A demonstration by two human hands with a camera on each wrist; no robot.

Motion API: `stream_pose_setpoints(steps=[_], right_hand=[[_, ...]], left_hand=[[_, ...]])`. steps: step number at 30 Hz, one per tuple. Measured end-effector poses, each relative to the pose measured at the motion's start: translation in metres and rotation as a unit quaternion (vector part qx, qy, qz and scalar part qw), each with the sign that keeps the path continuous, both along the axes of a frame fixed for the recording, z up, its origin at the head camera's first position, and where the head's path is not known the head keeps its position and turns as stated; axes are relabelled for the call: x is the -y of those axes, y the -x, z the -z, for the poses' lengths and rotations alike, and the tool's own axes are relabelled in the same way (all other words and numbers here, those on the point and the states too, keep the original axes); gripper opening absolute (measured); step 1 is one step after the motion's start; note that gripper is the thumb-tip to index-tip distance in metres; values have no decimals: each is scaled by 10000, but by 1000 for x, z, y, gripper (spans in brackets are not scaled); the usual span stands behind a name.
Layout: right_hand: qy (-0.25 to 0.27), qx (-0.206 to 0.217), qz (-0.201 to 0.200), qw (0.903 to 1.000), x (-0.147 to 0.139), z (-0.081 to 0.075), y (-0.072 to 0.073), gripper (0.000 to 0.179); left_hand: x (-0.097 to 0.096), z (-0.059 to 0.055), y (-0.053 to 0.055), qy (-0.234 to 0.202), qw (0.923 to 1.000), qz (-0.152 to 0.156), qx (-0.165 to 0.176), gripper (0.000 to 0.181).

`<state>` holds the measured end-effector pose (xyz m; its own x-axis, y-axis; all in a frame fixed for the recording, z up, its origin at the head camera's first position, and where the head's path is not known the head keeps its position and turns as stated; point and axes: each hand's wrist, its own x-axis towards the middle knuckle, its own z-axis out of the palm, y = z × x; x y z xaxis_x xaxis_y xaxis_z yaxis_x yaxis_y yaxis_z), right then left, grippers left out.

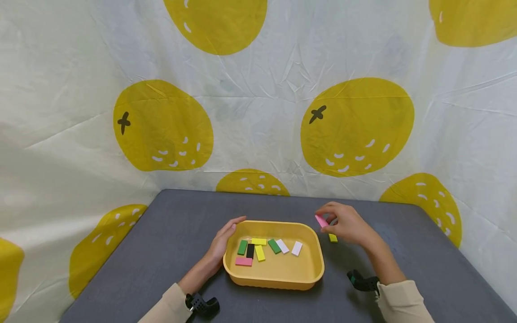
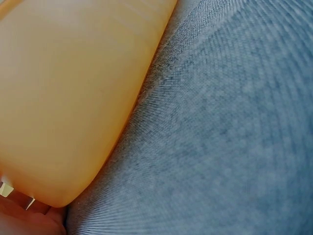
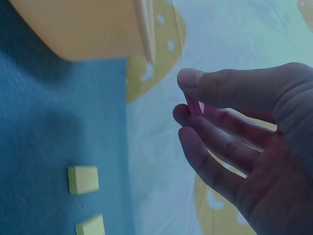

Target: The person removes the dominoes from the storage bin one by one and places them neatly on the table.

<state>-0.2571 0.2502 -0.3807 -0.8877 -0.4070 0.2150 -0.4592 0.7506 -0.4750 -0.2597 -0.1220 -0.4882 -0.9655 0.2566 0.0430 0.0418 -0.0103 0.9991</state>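
Observation:
A pink block (image 1: 321, 220) is pinched between the thumb and fingers of my right hand (image 1: 343, 223), raised just beyond the right side of a yellow plastic tub (image 1: 278, 284). The right wrist view shows the pink block (image 3: 195, 105) edge-on, partly covered by the fingers. My left hand (image 1: 220, 242) lies along the tub's outer left side, its fairly straight fingers touching the wall near the far left corner. Inside lie green blocks (image 1: 274, 246), yellow blocks (image 1: 260, 253), white blocks (image 1: 296, 248), a black block (image 1: 250, 251) and another pink block (image 1: 244, 261).
On the dark grey table (image 1: 194, 206), a yellow block (image 1: 333, 238) lies below the right hand. The right wrist view shows two such blocks, one a yellow block (image 3: 83, 179) nearer the tub. A curtain (image 1: 258, 125) with yellow fruit hangs behind the table.

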Motion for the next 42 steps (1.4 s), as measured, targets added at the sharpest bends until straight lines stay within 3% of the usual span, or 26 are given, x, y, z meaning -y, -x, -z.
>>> stream_pose_setpoints(steps=[9, 24, 42], right_hand=[[-81, 69, 384, 9992, -27, 1, 3, 40], [-128, 654, 930, 9934, -67, 5, 9, 44], [-671, 830, 1207, 9869, -107, 36, 20, 46]], left_hand=[[0, -1, 1, 30, 10000, -12, -2, 49], [0, -2, 1, -1, 10000, -50, 39, 48], [1, -1, 0, -11, 10000, -7, 40, 49]])
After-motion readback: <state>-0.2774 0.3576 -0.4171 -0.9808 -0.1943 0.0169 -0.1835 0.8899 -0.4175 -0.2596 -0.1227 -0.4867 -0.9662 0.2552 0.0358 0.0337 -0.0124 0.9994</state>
